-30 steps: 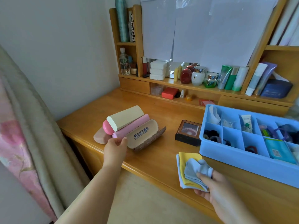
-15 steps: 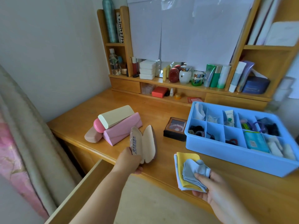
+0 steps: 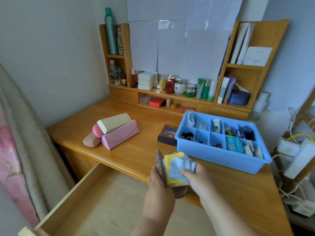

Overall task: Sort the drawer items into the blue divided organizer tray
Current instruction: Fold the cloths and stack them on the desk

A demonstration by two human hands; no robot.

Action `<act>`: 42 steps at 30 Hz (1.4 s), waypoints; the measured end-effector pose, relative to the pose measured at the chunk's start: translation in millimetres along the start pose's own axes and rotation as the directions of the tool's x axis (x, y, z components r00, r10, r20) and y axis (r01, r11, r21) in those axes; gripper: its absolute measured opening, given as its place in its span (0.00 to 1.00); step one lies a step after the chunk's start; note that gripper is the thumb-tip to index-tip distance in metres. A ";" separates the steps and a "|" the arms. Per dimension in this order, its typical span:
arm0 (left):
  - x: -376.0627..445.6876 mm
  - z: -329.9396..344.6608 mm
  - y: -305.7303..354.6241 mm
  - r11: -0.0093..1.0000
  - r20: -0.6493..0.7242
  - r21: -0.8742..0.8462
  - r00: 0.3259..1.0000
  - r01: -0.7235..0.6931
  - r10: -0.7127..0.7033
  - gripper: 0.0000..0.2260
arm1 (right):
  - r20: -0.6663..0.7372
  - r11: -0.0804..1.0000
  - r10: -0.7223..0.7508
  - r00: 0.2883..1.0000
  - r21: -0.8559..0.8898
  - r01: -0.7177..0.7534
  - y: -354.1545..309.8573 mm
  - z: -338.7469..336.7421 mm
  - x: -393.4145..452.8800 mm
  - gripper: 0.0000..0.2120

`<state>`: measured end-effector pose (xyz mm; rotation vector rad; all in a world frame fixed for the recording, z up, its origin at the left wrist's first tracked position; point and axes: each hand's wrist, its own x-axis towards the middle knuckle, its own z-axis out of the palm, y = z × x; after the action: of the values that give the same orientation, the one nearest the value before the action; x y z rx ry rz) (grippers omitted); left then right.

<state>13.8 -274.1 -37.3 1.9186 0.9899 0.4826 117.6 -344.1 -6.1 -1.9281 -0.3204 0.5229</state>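
A: Nearest the viewer, what do the hands hold?
B: The left hand (image 3: 159, 186) grips an open brown glasses case (image 3: 161, 167) from below; the right hand (image 3: 196, 178) pinches a light-blue cloth (image 3: 180, 167) and a yellow cloth (image 3: 172, 160) against the case's open half.

A: What lies beneath them?
B: An open wooden drawer (image 3: 95, 201), pulled out from the desk (image 3: 136, 150).

A: And the organizer?
B: The blue divided tray (image 3: 219, 157) rests on the desk, just beyond the right hand, its compartments holding small items. A dark box (image 3: 167, 135) touches its left wall.

A: Farther left?
B: A pile of cases: pink triangular case (image 3: 120, 135), cream case (image 3: 114, 122) leaning on it, two rounded pink ones beside.

A: Farthest?
B: A shelf (image 3: 180, 97) of bottles and jars.
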 end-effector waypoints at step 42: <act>6.6 -8.4 0.0 0.954 0.092 -0.297 0.996 0.042 -0.016 0.12 | 0.060 0.959 -0.013 0.998 0.285 -0.005 36.1 -13.5 -4.8 0.10</act>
<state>12.2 -264.3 -33.3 1.6378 0.8345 0.4953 119.5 -371.6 -33.6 -1.6343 -0.2721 0.5926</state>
